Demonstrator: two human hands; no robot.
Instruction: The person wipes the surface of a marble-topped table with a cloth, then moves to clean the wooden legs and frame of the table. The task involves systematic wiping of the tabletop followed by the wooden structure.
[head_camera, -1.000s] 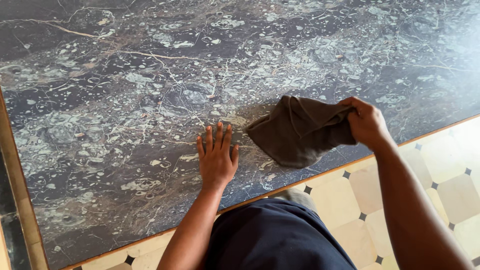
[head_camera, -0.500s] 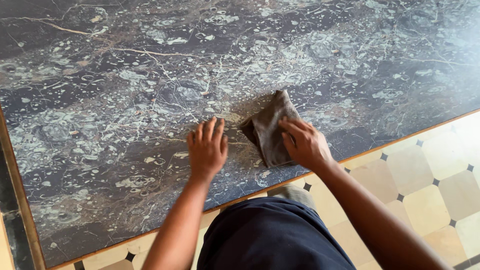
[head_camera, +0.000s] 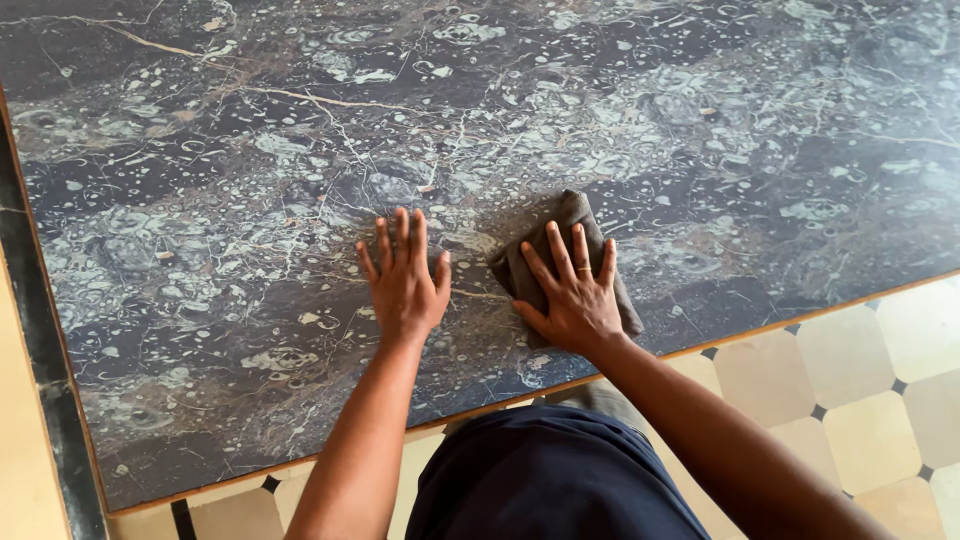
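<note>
Since a moment ago the right hand (head_camera: 572, 295) has flattened, fingers spread, pinning the folded grey cloth (head_camera: 560, 250) to the dark marble tabletop (head_camera: 700, 120). At its nine o'clock, the left hand (head_camera: 403, 275) lies open on bare stone, so wiping pressure is on.

My right hand (head_camera: 575, 300) hid most of the cloth (head_camera: 570, 215); the picture's edges cut off the worktop (head_camera: 200, 130) on three sides.

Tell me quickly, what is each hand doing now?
Left hand: open, flat on the dark marble tabletop, holding nothing.
Right hand: open, fingers spread, pressing the grey cloth onto the tabletop.
</note>
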